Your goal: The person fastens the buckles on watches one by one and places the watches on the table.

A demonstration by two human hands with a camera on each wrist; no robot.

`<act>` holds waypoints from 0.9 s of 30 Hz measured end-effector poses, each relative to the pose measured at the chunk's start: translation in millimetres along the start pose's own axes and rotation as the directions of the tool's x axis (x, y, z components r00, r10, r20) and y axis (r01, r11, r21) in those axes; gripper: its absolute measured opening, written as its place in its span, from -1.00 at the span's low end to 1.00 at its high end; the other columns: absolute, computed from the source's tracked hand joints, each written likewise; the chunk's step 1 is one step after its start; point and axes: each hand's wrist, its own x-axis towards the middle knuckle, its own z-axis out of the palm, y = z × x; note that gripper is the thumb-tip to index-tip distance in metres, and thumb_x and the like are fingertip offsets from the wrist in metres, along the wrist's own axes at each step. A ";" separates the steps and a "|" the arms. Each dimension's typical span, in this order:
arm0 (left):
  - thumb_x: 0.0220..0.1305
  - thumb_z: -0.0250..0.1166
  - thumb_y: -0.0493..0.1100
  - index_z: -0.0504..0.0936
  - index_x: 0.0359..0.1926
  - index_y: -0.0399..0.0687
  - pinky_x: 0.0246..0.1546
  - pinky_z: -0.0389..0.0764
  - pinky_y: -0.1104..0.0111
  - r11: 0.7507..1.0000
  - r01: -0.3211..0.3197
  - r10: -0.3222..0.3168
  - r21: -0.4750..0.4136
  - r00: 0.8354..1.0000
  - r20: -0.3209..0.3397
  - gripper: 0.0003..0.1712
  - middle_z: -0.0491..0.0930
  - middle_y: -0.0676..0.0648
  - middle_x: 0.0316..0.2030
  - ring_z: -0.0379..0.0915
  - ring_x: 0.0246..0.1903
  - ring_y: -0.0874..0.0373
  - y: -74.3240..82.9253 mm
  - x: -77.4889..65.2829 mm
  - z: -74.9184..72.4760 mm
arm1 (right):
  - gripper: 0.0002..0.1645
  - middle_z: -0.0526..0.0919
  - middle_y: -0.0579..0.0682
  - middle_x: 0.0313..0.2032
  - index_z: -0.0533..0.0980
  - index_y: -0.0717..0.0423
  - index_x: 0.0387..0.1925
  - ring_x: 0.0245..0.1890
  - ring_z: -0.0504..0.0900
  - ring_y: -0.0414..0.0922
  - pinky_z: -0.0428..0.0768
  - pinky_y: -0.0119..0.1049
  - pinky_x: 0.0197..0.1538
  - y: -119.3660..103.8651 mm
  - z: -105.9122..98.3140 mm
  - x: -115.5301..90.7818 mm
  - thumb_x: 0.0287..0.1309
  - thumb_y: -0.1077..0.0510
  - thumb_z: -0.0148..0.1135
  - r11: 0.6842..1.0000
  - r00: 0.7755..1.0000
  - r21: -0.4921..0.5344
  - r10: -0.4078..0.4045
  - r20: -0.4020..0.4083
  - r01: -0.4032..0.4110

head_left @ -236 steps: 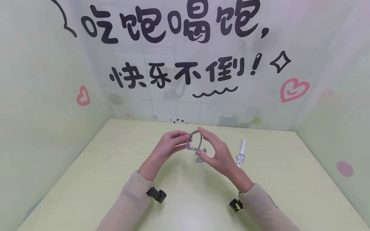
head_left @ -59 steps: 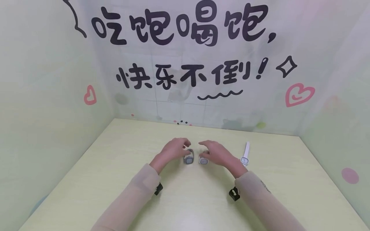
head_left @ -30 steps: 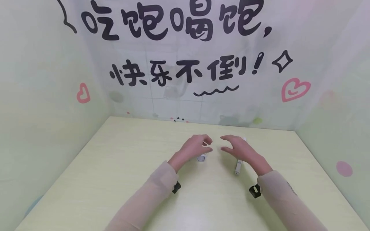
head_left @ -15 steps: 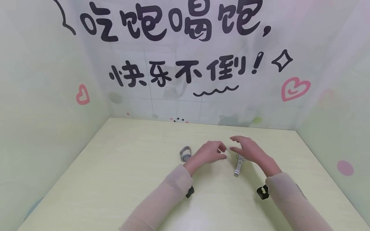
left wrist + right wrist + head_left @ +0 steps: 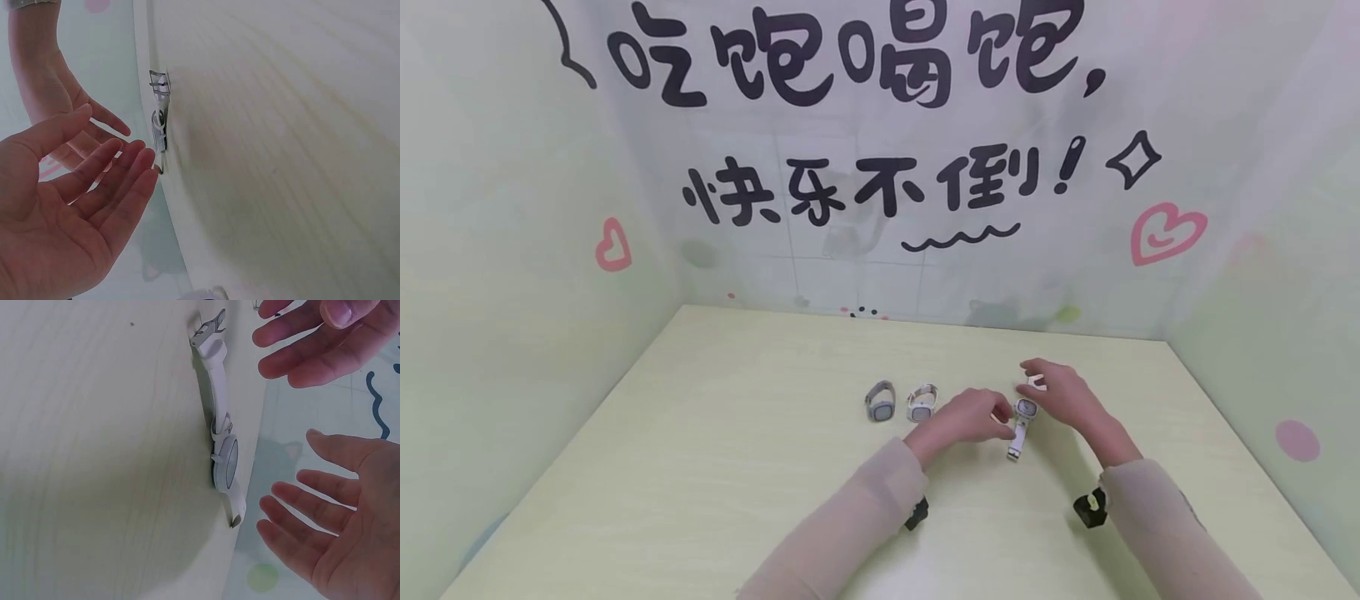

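A white wristwatch (image 5: 1026, 408) lies unfastened and stretched out on the table, its buckle end towards me. My left hand (image 5: 972, 417) hovers at its left with relaxed fingers, thumb right by the lower strap. On the far right side, my right hand (image 5: 1062, 397) arches over the upper strap, partly hiding it, fingers spread and holding nothing. The right wrist view shows the watch (image 5: 226, 464) face up with its metal buckle, apart from both hands. A grey watch (image 5: 882, 410) and another white watch (image 5: 921, 410) stand looped side by side, left of my left hand.
The pale wooden table (image 5: 700, 467) is enclosed by a printed back cloth (image 5: 737, 275) and side cloths. Dark wrist cameras (image 5: 1091, 508) hang below the sleeves.
The grey watch, earlier held up in both hands, now stands looped on the table beside the looped white one. Both hands have let go and moved right to the stretched-out white watch.
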 end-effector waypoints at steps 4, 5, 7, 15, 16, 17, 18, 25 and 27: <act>0.26 0.39 -0.05 0.67 0.06 -0.05 -0.13 0.53 0.54 1.000 0.005 -0.006 0.006 1.000 0.022 -0.63 0.72 0.05 -0.05 0.59 -0.10 0.26 4.6 1.5 4.2 | -0.44 0.61 0.41 0.08 0.40 0.45 0.19 0.04 0.65 0.30 0.67 0.09 -0.03 6.3 -1.3 -0.2 0.33 0.13 0.20 0.997 0.998 0.040 0.062 -0.015 -0.061; 0.26 0.39 -0.05 0.67 0.06 -0.05 -0.13 0.53 0.54 1.000 0.002 -0.002 0.008 1.000 0.026 -0.63 0.72 0.05 -0.05 0.59 -0.11 0.26 5.4 1.7 5.3 | -0.44 0.61 0.42 0.07 0.40 0.46 0.19 0.05 0.64 0.31 0.67 0.08 -0.04 8.0 -1.6 0.2 0.33 0.12 0.20 0.996 0.997 0.045 0.078 -0.013 -0.077; 0.26 0.39 -0.05 0.67 0.04 -0.05 -0.13 0.52 0.55 1.000 0.001 -0.001 0.004 0.999 0.036 -0.64 0.73 0.05 -0.05 0.59 -0.12 0.27 6.8 1.8 7.6 | -0.43 0.62 0.42 0.05 0.40 0.49 0.18 0.06 0.62 0.32 0.67 0.08 -0.04 11.1 -2.1 1.1 0.34 0.10 0.18 0.994 0.994 0.041 0.107 -0.010 -0.106; 0.26 0.39 -0.04 0.68 0.02 -0.04 -0.14 0.51 0.56 1.000 -0.002 0.002 -0.001 0.998 0.056 -0.66 0.73 0.07 -0.10 0.57 -0.18 0.31 7.5 1.6 12.9 | -0.39 0.67 0.42 -0.05 0.41 0.57 0.13 -0.20 0.72 0.11 0.68 -0.12 -0.13 19.2 -1.1 9.0 0.32 0.08 0.19 0.961 0.969 0.120 0.245 0.045 -0.248; 0.25 0.40 -0.04 0.68 0.02 -0.04 -0.14 0.51 0.56 1.000 -0.002 0.002 0.003 0.998 0.058 -0.66 0.73 0.07 -0.10 0.57 -0.17 0.32 7.3 1.6 13.0 | -0.39 0.69 0.40 -0.10 0.41 0.58 0.13 -0.28 0.73 0.03 0.68 -0.18 -0.17 19.8 -0.7 10.6 0.32 0.08 0.20 0.952 0.962 0.141 0.264 0.063 -0.271; 0.25 0.40 -0.03 0.68 0.02 -0.03 -0.13 0.51 0.57 1.000 0.001 -0.001 0.006 0.998 0.060 -0.65 0.73 0.08 -0.10 0.57 -0.18 0.33 7.2 1.4 13.1 | -0.40 0.71 0.36 -0.16 0.43 0.59 0.11 -0.35 0.72 -0.06 0.66 -0.25 -0.21 20.1 -0.6 12.3 0.32 0.08 0.20 0.943 0.956 0.160 0.283 0.082 -0.293; 0.26 0.40 -0.03 0.68 0.03 -0.02 -0.13 0.51 0.57 1.000 0.003 -0.004 0.006 0.998 0.061 -0.65 0.73 0.08 -0.09 0.57 -0.17 0.33 7.2 1.2 13.0 | -0.42 0.73 0.31 -0.25 0.45 0.59 0.07 -0.41 0.69 -0.14 0.64 -0.31 -0.25 20.5 -0.4 14.1 0.32 0.09 0.21 0.933 0.948 0.175 0.302 0.099 -0.316; 0.27 0.39 -0.02 0.68 0.04 0.00 -0.12 0.52 0.57 1.000 0.018 -0.019 0.011 0.998 0.062 -0.65 0.72 0.10 -0.06 0.56 -0.15 0.34 6.7 -2.6 10.4 | -0.56 0.66 -0.03 -0.58 0.57 0.52 -0.16 -0.60 0.60 -0.32 0.55 -0.46 -0.39 25.0 3.6 26.0 0.28 0.10 0.26 0.871 0.901 0.236 0.397 0.174 -0.430; 0.27 0.39 -0.02 0.68 0.03 0.00 -0.11 0.52 0.57 1.000 0.016 -0.017 0.015 0.998 0.058 -0.66 0.72 0.10 -0.06 0.57 -0.14 0.34 5.3 -3.7 10.1 | -0.61 0.63 -0.05 -0.62 0.59 0.47 -0.25 -0.62 0.58 -0.30 0.55 -0.45 -0.41 26.0 6.3 28.4 0.24 0.10 0.30 0.872 0.898 0.220 0.408 0.168 -0.437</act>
